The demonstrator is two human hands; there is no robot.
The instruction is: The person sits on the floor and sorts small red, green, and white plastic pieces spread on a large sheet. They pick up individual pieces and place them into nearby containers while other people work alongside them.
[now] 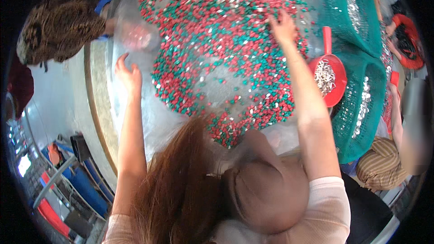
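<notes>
Only 1 view here, the head camera looking straight down, so everything came from that.

The table (pixel 97 108) was round with a pale rim, and a clear plastic sheet (pixel 149 122) was spread across it. On the sheet sat a huge spread of small red and green pieces (pixel 217 40), with little silvery bits mixed in among them. The pile ran from the far edge of the table down toward the person's chest.

The right hand (pixel 282 27) was stretched way out, lying flat on the far right part of the pile with the fingers spread, touching the pieces. I couldn't tell if it had any pinched under the fingertips. The left hand (pixel 129 73) was raised over the bare plastic at the left edge of the pile, fingers loosely curled and open, nothing in it that I could see.

Just right of the right forearm was a red scoop (pixel 329 70) with a long handle, holding a heap of silvery metal bits. It was resting against a big green mesh basket (pixel 361 22), which also had silvery bits inside. Near the top left of the pile was a clear bag or lid (pixel 135 36) with a few red pieces in it.

Another person in striped trousers (pixel 377 167) sat at the right, and someone in a patterned brown top (pixel 61 25) was at the upper left.
</notes>
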